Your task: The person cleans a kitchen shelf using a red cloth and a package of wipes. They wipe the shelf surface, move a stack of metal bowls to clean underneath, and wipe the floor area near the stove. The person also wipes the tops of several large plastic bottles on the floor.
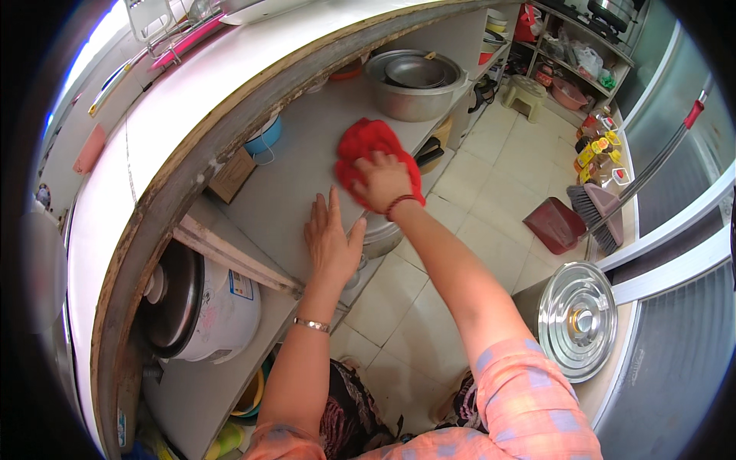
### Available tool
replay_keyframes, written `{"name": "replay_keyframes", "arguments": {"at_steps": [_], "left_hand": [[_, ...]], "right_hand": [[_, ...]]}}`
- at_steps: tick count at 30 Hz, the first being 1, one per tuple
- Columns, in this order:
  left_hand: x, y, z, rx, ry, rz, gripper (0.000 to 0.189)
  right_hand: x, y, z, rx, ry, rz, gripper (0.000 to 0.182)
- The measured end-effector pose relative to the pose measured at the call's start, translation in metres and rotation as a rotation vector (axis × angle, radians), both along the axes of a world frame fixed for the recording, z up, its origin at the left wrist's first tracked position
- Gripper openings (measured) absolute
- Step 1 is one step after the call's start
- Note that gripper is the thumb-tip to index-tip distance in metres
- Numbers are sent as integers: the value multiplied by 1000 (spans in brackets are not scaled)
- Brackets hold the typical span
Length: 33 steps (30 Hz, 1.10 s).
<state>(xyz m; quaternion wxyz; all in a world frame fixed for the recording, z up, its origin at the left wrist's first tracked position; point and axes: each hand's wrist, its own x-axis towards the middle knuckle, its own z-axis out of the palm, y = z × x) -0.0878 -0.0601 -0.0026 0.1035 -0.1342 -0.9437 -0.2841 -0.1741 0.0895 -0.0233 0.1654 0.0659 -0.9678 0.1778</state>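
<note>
A red cloth lies bunched on the grey shelf under the white counter. On top of it presses my right hand, flat with the fingers spread; it looks slightly blurred. My left hand is held over the front part of the same shelf, fingers extended and thumb apart, with nothing in it. Whether its fingertips touch the shelf I cannot tell. Beyond the cloth stands a large metal pot with a metal bowl inside. Left of the cloth are a blue pail and a cardboard box.
The counter's worn wooden edge curves above the shelf. A rice cooker sits beyond the divider at lower left. Lidded metal pot, dustpan, broom and oil bottles stand along the right; a stool is farther back.
</note>
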Motion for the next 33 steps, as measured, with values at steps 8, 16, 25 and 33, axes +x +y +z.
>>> {"name": "replay_keyframes", "arguments": {"at_steps": [8, 16, 25, 33], "left_hand": [[22, 14, 31, 11, 54, -171, 68], [28, 18, 36, 64, 43, -237, 67], [26, 12, 34, 76, 39, -237, 67], [24, 15, 30, 111, 63, -245, 66]], "right_hand": [[-44, 173, -1, -852, -300, -474, 53], [-113, 167, 28, -1752, -89, 300, 36], [-102, 131, 75, -2288, -311, 306, 37], [-85, 145, 44, -2202, -329, 347, 36]]}}
